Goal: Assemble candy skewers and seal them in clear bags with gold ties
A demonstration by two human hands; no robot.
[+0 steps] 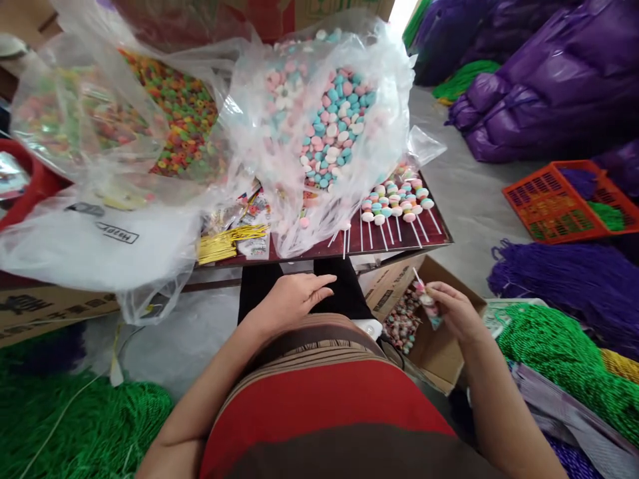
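My right hand [456,309] pinches a wrapped lollipop [428,301] by its tied wrapper, over an open cardboard box [446,356] at my right. Inside that box lies a heap of wrapped candies [402,322]. My left hand [302,296] rests in front of my waist, fingers stretched out, with nothing in it. On the dark red table, several candy lollipops [397,203] lie in a group with white sticks toward me. Behind them stands a clear bag of pink, white and blue candies [334,130]. Yellow twist ties [219,246] lie near the table's front edge.
At the left sit a bag of colourful ring candies [184,113] and a white plastic bag [94,233]. Purple sacks [544,86], an orange crate [542,209] and green cord bundles [559,352] fill the floor at right. More green strands [94,426] lie at lower left.
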